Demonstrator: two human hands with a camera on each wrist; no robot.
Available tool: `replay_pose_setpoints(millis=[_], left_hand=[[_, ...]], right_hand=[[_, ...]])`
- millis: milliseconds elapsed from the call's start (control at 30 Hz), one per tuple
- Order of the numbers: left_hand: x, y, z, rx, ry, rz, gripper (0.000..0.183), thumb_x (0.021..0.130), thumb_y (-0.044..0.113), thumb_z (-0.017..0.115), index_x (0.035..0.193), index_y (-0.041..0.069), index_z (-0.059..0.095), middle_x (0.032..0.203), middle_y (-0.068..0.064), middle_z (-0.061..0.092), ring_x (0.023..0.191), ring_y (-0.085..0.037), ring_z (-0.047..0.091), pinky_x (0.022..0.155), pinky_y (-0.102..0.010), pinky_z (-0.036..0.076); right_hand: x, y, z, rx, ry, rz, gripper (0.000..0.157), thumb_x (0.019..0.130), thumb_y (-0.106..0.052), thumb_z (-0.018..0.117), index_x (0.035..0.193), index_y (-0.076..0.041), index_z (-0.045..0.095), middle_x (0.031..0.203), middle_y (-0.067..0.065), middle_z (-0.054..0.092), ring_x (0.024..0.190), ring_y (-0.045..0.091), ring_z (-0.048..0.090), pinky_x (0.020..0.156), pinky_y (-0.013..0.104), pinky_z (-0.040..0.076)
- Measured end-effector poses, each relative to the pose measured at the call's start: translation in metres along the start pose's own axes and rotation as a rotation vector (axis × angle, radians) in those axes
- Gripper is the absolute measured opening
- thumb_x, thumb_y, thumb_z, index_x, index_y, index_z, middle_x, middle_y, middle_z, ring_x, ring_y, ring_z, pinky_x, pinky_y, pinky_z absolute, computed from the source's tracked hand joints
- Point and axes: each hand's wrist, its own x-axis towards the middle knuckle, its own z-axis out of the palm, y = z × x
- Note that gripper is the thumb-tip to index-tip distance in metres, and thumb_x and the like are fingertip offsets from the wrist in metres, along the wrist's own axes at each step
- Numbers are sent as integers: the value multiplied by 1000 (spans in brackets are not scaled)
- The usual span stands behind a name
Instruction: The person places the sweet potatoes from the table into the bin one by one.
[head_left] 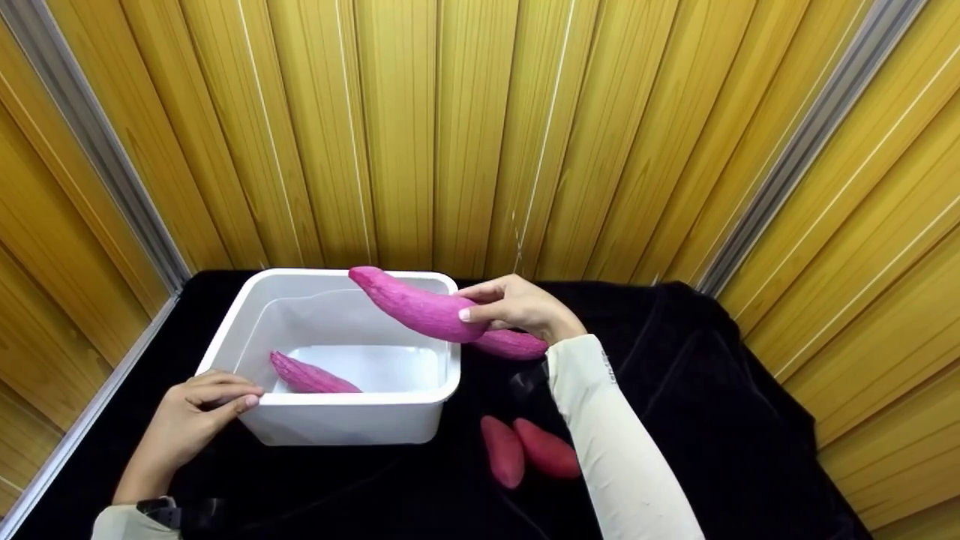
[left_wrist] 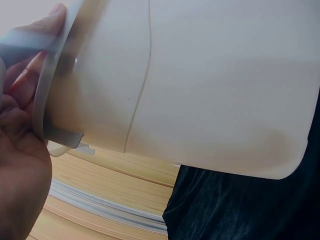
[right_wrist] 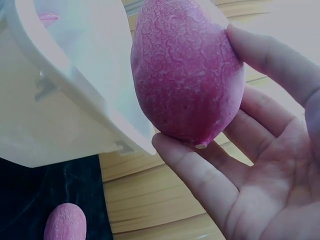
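Note:
My right hand [head_left: 521,307] holds a long purple sweet potato [head_left: 420,304] by its right end, thumb and fingers around it. Its pointed tip reaches over the open white plastic bin [head_left: 349,424]. In the right wrist view, the blunt end of that sweet potato [right_wrist: 190,75] faces the palm. My left hand [head_left: 191,412] grips the bin's near left corner, and the left wrist view has the thumb and fingers on either side of the rim [left_wrist: 54,70]. Inside the bin lies another purple sweet potato [head_left: 311,375].
Beyond the bin's right side, partly behind my right hand, a purple sweet potato [head_left: 514,345] lies on the black cloth [head_left: 720,420]. Two smaller red sweet potatoes [head_left: 502,450] lie nearer, beside my right forearm. Yellow wood-patterned panels [head_left: 472,135] enclose the back and sides.

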Motion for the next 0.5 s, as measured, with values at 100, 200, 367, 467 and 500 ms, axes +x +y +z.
replay_pose_setpoints(millis=[100, 200, 367, 467, 500], left_hand=[[-1, 1, 0, 9, -2, -13, 31, 63, -22, 75, 77, 5, 77, 79, 1, 71, 80, 1, 62, 76, -6, 44], [0, 3, 1, 8, -8, -17, 30, 63, -21, 75, 78, 6, 77, 80, 2, 71, 80, 1, 62, 77, -6, 44], [1, 7, 1, 13, -16, -23, 30, 65, -19, 76, 78, 8, 77, 80, 4, 71, 81, 2, 62, 78, -6, 43], [2, 8, 1, 12, -13, -13, 30, 64, -19, 76, 78, 8, 77, 81, 4, 71, 81, 2, 62, 78, -6, 43], [2, 7, 1, 11, -13, -10, 30, 64, -19, 76, 78, 8, 77, 81, 4, 71, 81, 2, 62, 78, -6, 43]], right_hand=[[3, -2, 4, -5, -5, -9, 42, 80, -16, 78, 121, -10, 68, 115, 8, 69, 99, 14, 65, 94, 39, 52], [6, -4, 8, -10, -9, -10, 42, 80, -16, 78, 121, -11, 68, 115, 7, 69, 98, 14, 65, 94, 40, 52], [9, -5, 12, -30, -4, -8, 42, 80, -16, 78, 121, -12, 68, 116, 7, 69, 98, 14, 65, 88, 34, 55], [11, -6, 15, -29, -5, -4, 42, 80, -16, 78, 121, -12, 68, 116, 7, 69, 98, 14, 65, 88, 34, 55], [12, -6, 16, -25, -6, -2, 42, 80, -16, 78, 120, -12, 68, 116, 7, 69, 98, 14, 65, 89, 35, 54]])
